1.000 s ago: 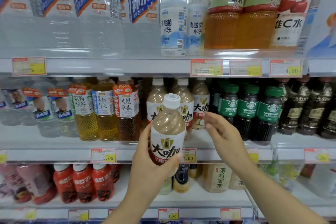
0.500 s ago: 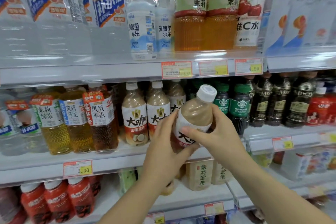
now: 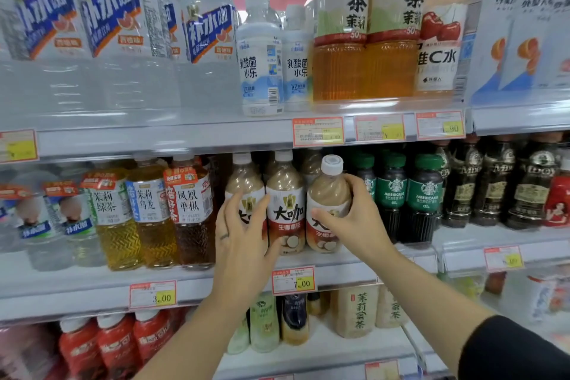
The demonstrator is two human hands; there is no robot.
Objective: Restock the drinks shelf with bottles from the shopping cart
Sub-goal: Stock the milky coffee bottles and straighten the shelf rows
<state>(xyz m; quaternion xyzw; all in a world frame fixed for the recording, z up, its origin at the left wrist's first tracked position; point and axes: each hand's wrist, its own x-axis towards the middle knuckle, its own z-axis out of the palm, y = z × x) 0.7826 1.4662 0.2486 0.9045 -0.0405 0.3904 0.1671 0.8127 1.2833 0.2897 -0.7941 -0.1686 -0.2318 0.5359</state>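
Milk-coffee bottles [image 3: 285, 210] on the middle shelf [image 3: 92, 290] are, I judge, steadied by the left hand [image 3: 243, 241], its grip apart and fingers flat. At their 3 o'clock a third bottle [image 3: 328, 191] stands upright, the right hand [image 3: 357, 222] with its grip clamped round it, slotting it at 9 o'clock of the green-capped coffees [image 3: 393, 191].

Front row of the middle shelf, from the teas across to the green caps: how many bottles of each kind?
Tea bottles: 3
Milk coffee bottles: 3, one gripped by the right hand
Green-capped coffee bottles: 3
Total: 9
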